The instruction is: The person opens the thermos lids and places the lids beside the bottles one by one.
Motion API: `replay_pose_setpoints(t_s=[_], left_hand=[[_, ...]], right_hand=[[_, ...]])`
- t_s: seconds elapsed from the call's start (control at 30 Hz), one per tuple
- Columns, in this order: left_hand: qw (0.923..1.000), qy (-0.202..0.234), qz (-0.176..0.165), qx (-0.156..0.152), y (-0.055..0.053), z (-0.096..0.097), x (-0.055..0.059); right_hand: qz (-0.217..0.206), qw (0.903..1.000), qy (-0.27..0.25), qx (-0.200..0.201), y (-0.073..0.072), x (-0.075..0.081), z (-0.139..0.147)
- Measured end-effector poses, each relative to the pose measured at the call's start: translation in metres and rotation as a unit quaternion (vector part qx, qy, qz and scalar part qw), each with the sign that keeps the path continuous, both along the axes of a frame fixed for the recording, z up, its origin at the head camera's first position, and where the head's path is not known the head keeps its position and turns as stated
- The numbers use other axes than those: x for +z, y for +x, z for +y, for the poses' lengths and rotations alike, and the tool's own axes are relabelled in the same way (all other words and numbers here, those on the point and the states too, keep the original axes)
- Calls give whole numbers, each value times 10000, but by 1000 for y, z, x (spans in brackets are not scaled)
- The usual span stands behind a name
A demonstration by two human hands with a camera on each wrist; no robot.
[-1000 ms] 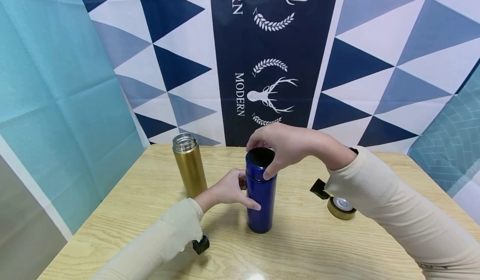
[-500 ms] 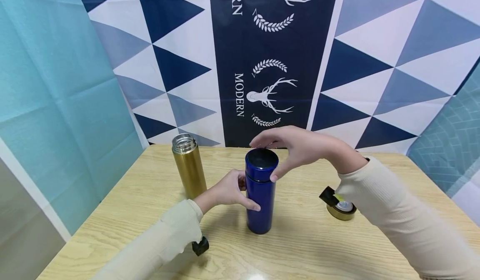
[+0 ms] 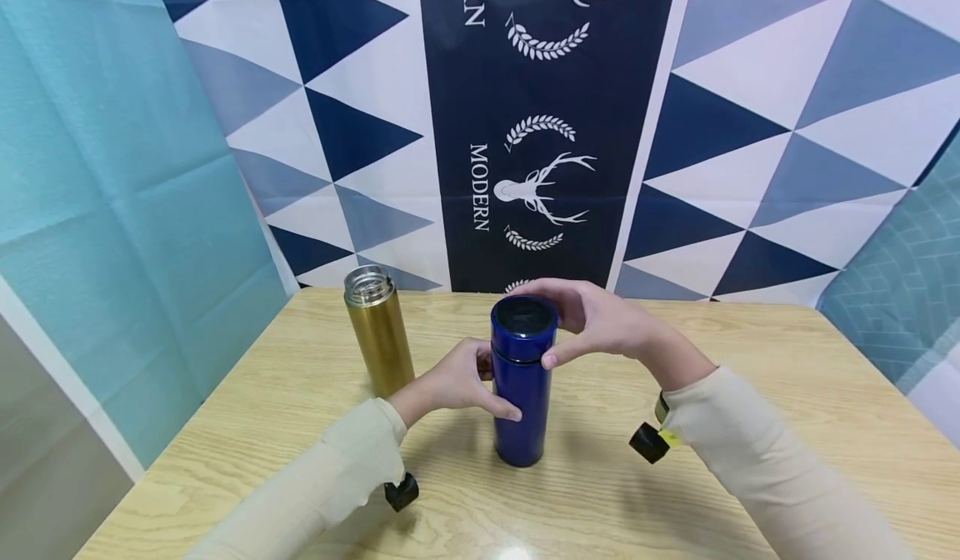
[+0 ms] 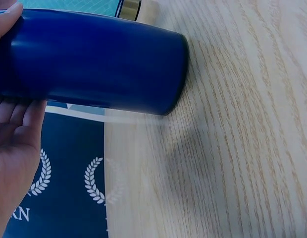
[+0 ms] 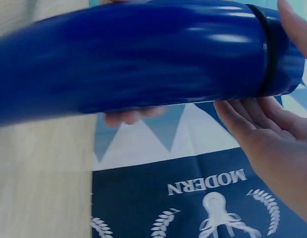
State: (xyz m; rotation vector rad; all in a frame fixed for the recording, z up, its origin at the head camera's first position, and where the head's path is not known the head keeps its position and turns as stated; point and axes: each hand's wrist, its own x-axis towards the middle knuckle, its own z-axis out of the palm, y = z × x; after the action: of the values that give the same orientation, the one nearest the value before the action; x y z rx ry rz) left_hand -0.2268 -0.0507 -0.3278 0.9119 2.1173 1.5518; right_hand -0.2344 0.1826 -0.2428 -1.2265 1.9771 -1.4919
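A blue thermos (image 3: pixel 521 414) stands upright on the table, its blue lid (image 3: pixel 523 345) with a dark top in place. Around the body, below the lid, my left hand (image 3: pixel 459 377) grips it from the left. My right hand (image 3: pixel 600 322) holds the lid from the right, thumb on the near side and fingers round the far side. The right wrist view shows those fingers (image 5: pixel 242 114) beside the dark seam under the lid. Behind my left forearm a gold thermos (image 3: pixel 381 335) stands without a lid, its steel neck bare.
A gold lid (image 3: pixel 662 407) lies on the table at the right, mostly hidden by my right sleeve. Black wrist cameras hang under both cuffs, the left one (image 3: pixel 402 491) close above the table. A patterned cloth (image 3: pixel 555 127) hangs behind the table.
My right hand loosened from the lid and shifted right, then lowered and closed round it again. The right forearm dropped, covering most of the gold lid. My left hand has not moved.
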Motion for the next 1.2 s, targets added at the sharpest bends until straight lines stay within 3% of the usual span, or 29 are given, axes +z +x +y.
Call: replay_pose_setpoints(t_s=[0.2,0.4,0.67,0.97,1.2], left_hand=[[10000,29,-19,-11,-1,2,0],[10000,18,20,22,-2,5,-1],[10000,-9,-75,-23,-4,10,-1],[9999,4,-127,-16,-5,13,-1],[9981,48,-519,316,-2,12,-3]], right_hand=[[-429,9962,-741,-139,4,-22,1],[-844,9833,-1611,26,5,-38,-1],[-1108,9710,-2118,95,5,-51,0],[-883,9681,-2346,-31,5,-43,2],[-802,9544,-2839,-454,5,-26,-1]])
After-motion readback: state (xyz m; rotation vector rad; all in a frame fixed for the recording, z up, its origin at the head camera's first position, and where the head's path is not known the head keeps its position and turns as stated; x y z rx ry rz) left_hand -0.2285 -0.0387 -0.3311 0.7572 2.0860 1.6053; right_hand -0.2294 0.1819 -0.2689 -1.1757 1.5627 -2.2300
